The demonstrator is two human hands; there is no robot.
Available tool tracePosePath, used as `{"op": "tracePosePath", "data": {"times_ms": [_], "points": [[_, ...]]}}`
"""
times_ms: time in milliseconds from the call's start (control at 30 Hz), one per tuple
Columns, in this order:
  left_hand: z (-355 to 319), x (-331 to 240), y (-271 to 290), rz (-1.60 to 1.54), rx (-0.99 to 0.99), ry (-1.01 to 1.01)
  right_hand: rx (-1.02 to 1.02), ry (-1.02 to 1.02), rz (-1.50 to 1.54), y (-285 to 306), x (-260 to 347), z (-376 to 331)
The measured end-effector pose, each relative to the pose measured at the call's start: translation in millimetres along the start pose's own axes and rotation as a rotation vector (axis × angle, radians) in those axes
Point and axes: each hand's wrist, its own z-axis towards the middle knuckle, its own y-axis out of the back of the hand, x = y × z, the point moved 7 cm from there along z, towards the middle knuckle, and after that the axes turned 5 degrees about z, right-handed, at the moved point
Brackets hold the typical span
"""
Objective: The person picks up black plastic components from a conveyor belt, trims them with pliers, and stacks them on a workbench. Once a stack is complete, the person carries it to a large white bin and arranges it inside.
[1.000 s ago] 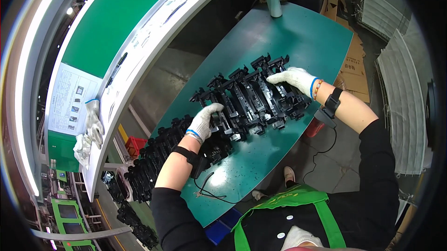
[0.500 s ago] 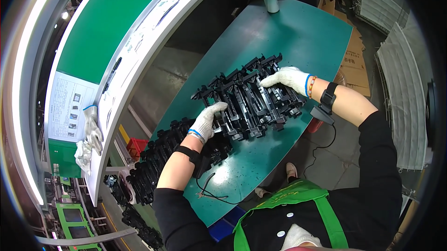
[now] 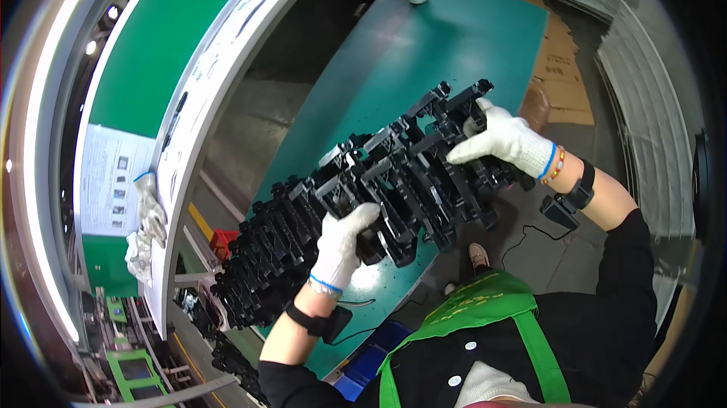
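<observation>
We are gripping a row of black plastic parts (image 3: 413, 177) over the green table (image 3: 454, 52), our left hand (image 3: 342, 245) closed on its near-left end and our right hand (image 3: 506, 141) clasping the far-right end, seemingly mid-lift, and next we likely need a level, steady carry.

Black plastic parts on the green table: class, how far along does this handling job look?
Done: a long stack of black parts already lies at the table's near left end. In hand: the left hand and right hand grip a row of black frames from both ends. Left: that row isn't yet with the stack.
</observation>
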Motion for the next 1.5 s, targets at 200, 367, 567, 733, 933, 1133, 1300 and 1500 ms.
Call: {"op": "tracePosePath", "data": {"times_ms": [200,367,567,733,933,1133,1300,1500], "points": [[-52,46,-36,-0.049,0.171,-0.004,-0.168,-0.189,-0.025,-2,-64,-117],[-114,102,-71,0.131,0.414,0.069,-0.364,-0.272,-0.022,-18,-111,-272],[-180,180,-110,0.334,0.679,0.295,-0.586,-0.422,0.243,-67,-161,-443],[-254,216,-197,0.545,1.009,0.333,-0.884,-0.671,0.327,-94,-224,-602],[-327,277,-308,0.769,1.201,0.362,-1.243,-0.759,0.522,-119,-270,-754],[-450,373,-465,0.9,1.623,0.154,-1.542,-0.689,0.608,-144,-342,-910],[-547,437,-538,0.973,1.812,0.181,-1.745,-0.495,0.831,-152,-362,-1000],[-624,493,-593,1.204,1.873,0.289,-1.894,-0.545,1.091,-174,-412,-1055]]}}
